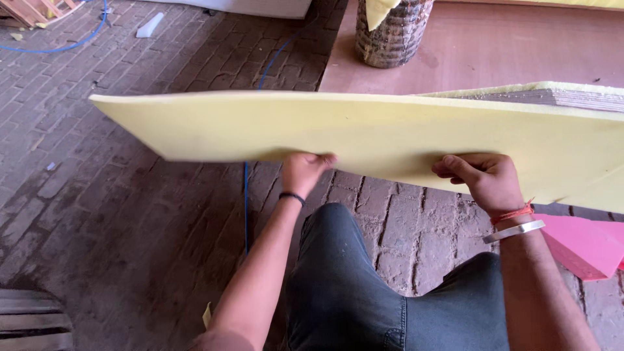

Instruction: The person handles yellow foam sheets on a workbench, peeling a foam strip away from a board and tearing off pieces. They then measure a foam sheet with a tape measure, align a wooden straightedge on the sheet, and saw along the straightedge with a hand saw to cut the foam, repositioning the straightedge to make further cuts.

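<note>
A long pale yellow foam sheet stretches across the view, held up above the brick floor. My left hand grips its near edge at the middle, a black band on the wrist. My right hand grips the same edge further right, with a red thread and a metal bangle on the wrist. The sheet's right end lies over a stack of boards topped with yellow foam. My knees in dark trousers are below.
A brown plywood sheet lies beyond, with a round patterned drum on it. A pink foam piece sits at the right. A blue hose runs over the bricks. Wooden slats are at the lower left.
</note>
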